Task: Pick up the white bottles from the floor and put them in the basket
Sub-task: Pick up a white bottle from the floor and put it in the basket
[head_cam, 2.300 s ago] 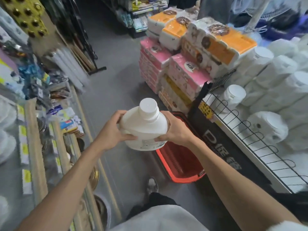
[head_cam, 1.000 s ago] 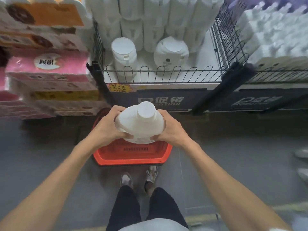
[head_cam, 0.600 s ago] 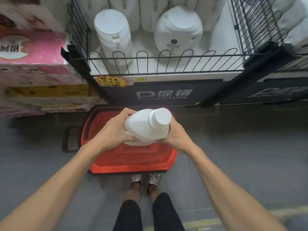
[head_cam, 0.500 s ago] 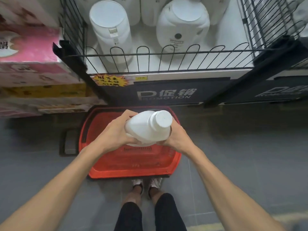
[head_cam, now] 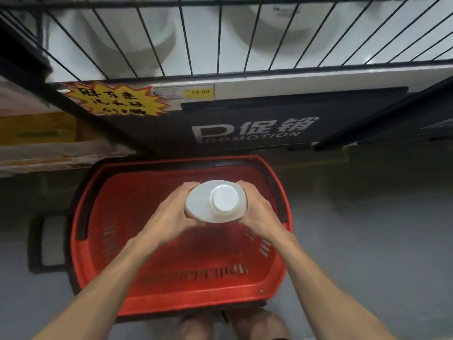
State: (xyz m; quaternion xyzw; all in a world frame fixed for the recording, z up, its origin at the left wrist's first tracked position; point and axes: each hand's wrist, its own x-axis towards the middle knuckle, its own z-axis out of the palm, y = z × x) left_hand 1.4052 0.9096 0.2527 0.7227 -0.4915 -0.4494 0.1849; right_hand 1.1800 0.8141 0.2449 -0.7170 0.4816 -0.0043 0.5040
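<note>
White bottle point(head_cam: 215, 201) held upright over the red basket point(head_cam: 186, 305), cap facing up.
Grip: the bottle is clasped at its sides by the left hand point(head_cam: 169, 217) and right hand point(head_cam: 259, 217), fingers curled round it. It is located toward the basket's far edge; contact with the basket bottom cannot be told. The basket is set on the grey floor point(head_cam: 367, 241).

Bottle point(head_cam: 217, 202): white plastic, smooth, soft sheen; cap point(head_cam: 225, 198) the same.
Basket point(head_cam: 191, 300): red moulded plastic, slotted walls, faint gloss on the rim.
Basket handle point(head_cam: 82, 217): black plastic, matt.
Rack point(head_cam: 188, 33): thin metal wire, black-coated, smooth.
Sign panel point(head_cam: 245, 111): black, matt, white lettering.
Star tag point(head_cam: 115, 100): yellow paper, hand-inked.
Floor point(head_cam: 367, 241): grey, smooth, dull.
</note>
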